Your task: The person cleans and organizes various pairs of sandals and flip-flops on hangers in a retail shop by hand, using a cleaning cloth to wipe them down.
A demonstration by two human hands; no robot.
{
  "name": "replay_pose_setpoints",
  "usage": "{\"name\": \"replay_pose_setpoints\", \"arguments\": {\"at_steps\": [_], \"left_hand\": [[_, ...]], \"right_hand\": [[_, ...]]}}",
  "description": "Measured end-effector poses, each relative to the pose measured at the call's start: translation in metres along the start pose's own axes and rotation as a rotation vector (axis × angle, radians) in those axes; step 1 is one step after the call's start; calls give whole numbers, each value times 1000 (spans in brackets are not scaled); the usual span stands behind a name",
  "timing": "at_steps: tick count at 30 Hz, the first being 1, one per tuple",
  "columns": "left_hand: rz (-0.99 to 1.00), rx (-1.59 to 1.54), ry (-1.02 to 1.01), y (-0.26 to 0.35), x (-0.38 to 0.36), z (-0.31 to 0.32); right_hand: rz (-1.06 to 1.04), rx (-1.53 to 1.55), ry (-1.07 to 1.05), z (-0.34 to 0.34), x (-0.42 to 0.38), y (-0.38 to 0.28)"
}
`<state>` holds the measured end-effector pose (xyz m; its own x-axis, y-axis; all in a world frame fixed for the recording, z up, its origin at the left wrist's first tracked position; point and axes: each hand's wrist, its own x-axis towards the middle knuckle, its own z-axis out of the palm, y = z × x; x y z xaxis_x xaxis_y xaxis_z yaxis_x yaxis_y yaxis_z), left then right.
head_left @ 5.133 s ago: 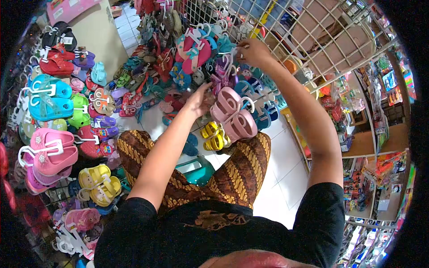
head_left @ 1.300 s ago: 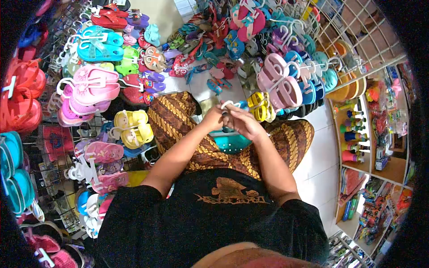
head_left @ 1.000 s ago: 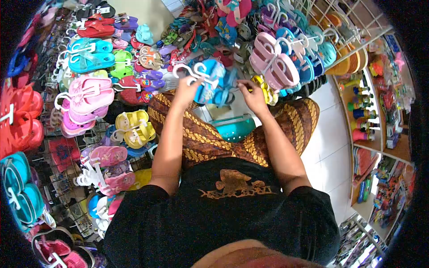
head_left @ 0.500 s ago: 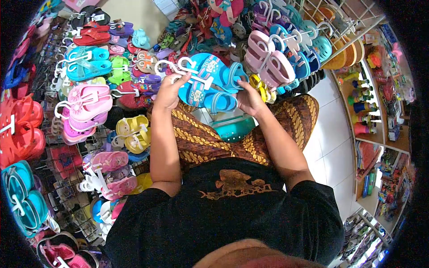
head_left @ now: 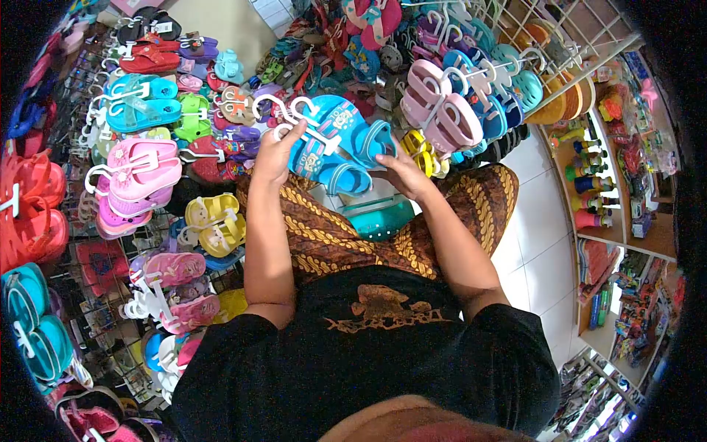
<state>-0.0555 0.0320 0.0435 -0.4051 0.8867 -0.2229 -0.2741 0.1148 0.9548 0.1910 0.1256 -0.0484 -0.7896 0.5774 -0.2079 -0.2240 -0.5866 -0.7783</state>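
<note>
A pair of blue children's sandals (head_left: pixel 333 118) with printed lettering on the soles is held up over my lap. A white plastic hanger (head_left: pixel 324 140) with curved hooks joins the pair. My left hand (head_left: pixel 275 158) is closed on the hanger side, its thumb pressed on the white plastic. My right hand (head_left: pixel 407 173) pinches the strap end of the farther sandal between thumb and fingers. Just below the sandals, a teal perforated plastic item (head_left: pixel 379 219) lies between my legs.
Racks of hanging sandals crowd my left, with pink clogs (head_left: pixel 143 169) and yellow sandals (head_left: pixel 216 221) close by. Ahead to the right, lilac sandals (head_left: pixel 442 107) hang from a wire rack (head_left: pixel 567 44). A wooden shelf (head_left: pixel 582 169) stands along the white tiled floor (head_left: pixel 532 221).
The blue sandals have tilted and shifted slightly left, their strap ends dropping nearer my lap. My right hand has moved left and down with them; both hands keep their hold.
</note>
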Motion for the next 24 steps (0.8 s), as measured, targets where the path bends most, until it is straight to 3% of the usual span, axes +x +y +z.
{"name": "replay_pose_setpoints", "arguments": {"at_steps": [9,15,22,24], "left_hand": [[-21,-191,-53,4,-5,-5],[-241,-396,-90,-4,-1,-8],[-307,-384,-85,-13,0,-4],[-284,-414,-46,-13,3,-4]], "right_hand": [[-34,10,-39,-4,1,2],[-52,151,-78,8,-6,-8],[-63,192,-56,12,-14,-10],[-90,232,-136,9,-11,-9]]}}
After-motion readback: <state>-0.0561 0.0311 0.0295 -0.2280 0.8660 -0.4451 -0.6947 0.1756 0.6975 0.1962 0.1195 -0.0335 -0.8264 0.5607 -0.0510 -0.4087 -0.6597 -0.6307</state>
